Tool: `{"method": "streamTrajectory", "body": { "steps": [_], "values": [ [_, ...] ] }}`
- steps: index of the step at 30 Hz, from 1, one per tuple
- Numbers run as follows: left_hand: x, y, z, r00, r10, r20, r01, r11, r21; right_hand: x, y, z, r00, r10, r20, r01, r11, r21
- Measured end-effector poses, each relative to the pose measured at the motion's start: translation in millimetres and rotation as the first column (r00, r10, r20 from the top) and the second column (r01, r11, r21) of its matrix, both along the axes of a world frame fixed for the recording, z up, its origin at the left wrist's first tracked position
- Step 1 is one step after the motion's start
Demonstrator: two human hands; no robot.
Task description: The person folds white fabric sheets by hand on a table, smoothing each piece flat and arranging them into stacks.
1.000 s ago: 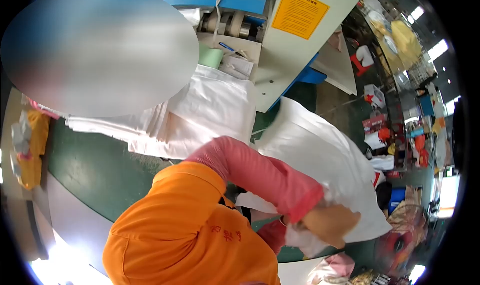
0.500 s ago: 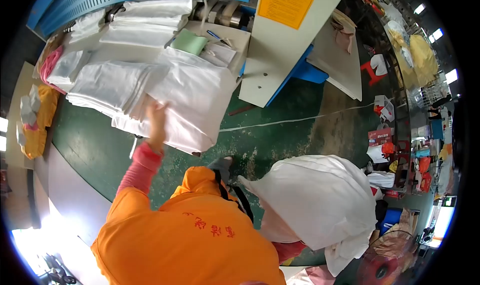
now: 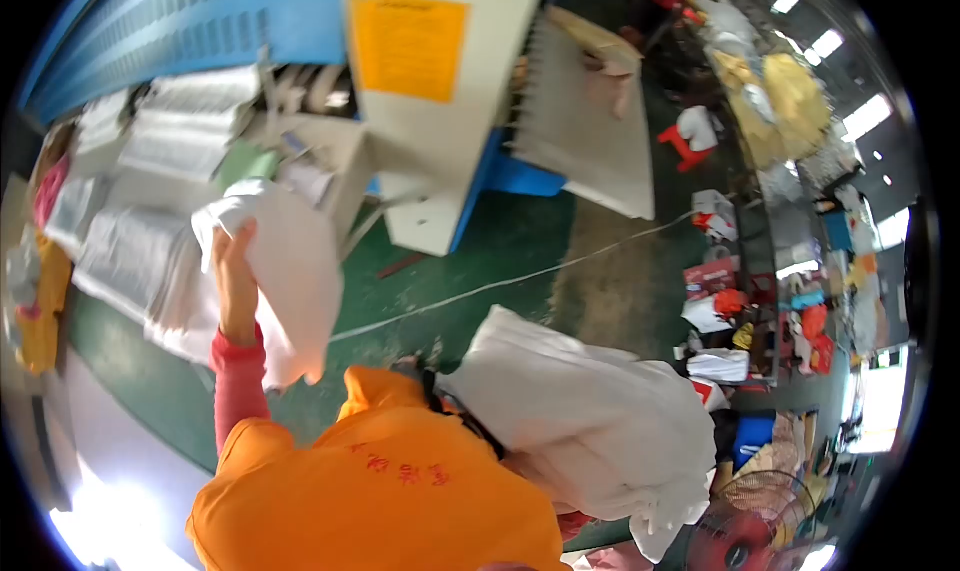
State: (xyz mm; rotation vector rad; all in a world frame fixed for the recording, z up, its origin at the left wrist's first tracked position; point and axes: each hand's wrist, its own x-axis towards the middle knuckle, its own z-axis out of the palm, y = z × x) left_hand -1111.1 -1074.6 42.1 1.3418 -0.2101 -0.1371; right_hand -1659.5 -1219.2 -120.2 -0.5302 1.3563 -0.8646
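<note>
My left hand [image 3: 236,279] grips a white cloth [image 3: 288,263] at the front of the work table, its fingers curled at the upper fold, which rises off the surface. Left of that hand lies a flat stack of folded white cloths [image 3: 135,256]. A small green cloth [image 3: 247,165] is just behind the lifted one. On my right side a large bundle of white cloth [image 3: 600,416] hangs over my right arm. Only a bit of the red sleeve [image 3: 573,524] shows under it, and my right hand is hidden.
A blue and cream machine [image 3: 425,141] with a yellow notice stands beyond the table, with more folded white cloths [image 3: 185,121] at its rollers. A pale board [image 3: 590,121] projects on its right. A red stool [image 3: 688,146] and a fan [image 3: 745,541] are farther right.
My left hand has closed on the white cloth and lifted its near part, which lay flat before. The view has turned right, so the table and machine appear farther left.
</note>
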Motion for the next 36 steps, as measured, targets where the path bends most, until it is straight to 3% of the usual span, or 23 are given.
{"method": "streamTrajectory", "body": {
  "steps": [1,3,4,5,6,7,8,11,15,18,21,25,26,29,30,33,34,36],
  "values": [
    [-26,-31,11,0.992,-0.118,0.037,0.115,0.991,0.073,-5,-14,-1,1.0,-0.009,0.016,0.009,1.0,-0.002],
    [-91,-102,17,0.942,-0.334,0.02,0.334,0.938,-0.091,-19,-39,-7,0.999,-0.025,0.046,0.025,1.0,0.002],
    [-124,-136,12,0.819,-0.57,0.066,0.558,0.764,-0.323,-27,-53,-11,0.998,-0.034,0.059,0.034,0.999,0.004],
    [-145,-164,-33,0.626,-0.76,0.174,0.755,0.534,-0.38,-38,-67,-14,0.996,-0.042,0.076,0.041,0.999,0.005],
    [-177,-197,-15,0.373,-0.927,0.03,0.928,0.373,0.012,-51,-79,-19,0.995,-0.051,0.084,0.05,0.999,0.014],
    [-225,-236,17,0.147,-0.964,-0.22,0.935,0.063,0.348,-62,-93,-22,0.994,-0.061,0.089,0.06,0.998,0.015],
    [-263,-266,34,0.007,-0.867,-0.498,0.776,-0.31,0.549,-77,-111,-25,0.993,-0.063,0.095,0.062,0.998,0.01],
    [-390,-342,29,-0.203,-0.969,0.137,0.863,-0.111,0.492,-109,-171,-29,0.988,-0.057,0.141,0.056,0.998,0.016],
    [-464,-410,39,-0.241,-0.739,0.629,0.849,0.154,0.506,-140,-247,-23,0.982,-0.025,0.185,0.014,0.998,0.059],
    [-486,-452,25,-0.277,-0.637,0.719,0.747,0.328,0.579,-154,-293,-20,0.977,0.009,0.211,-0.027,0.996,0.082],
    [-496,-490,-8,-0.296,-0.657,0.694,0.63,0.411,0.659,-149,-329,-19,0.965,0.059,0.254,-0.088,0.991,0.102],
    [-488,-513,-18,-0.18,-0.696,0.695,0.591,0.488,0.642,-120,-374,-9,0.925,0.155,0.346,-0.196,0.977,0.085],
    [-477,-513,-4,-0.228,-0.77,0.597,0.581,0.384,0.717,-106,-389,-2,0.909,0.189,0.372,-0.227,0.972,0.06],
    [-439,-505,7,-0.087,-0.737,0.67,0.662,0.46,0.592,-43,-450,33,0.83,0.311,0.462,-0.311,0.947,-0.078],
    [-422,-498,22,-0.01,-0.819,0.574,0.636,0.438,0.636,-15,-475,49,0.795,0.349,0.496,-0.328,0.935,-0.132],
    [-370,-462,3,0.472,-0.642,0.605,0.586,0.741,0.329,86,-562,106,0.676,0.447,0.585,-0.342,0.894,-0.289],
    [-353,-451,2,0.547,-0.592,0.592,0.517,0.795,0.317,122,-593,123,0.639,0.468,0.611,-0.34,0.884,-0.321],
    [-331,-427,-26,0.726,-0.553,0.408,0.476,0.833,0.282,192,-648,149,0.577,0.488,0.655,-0.337,0.873,-0.353]
  ]
}}
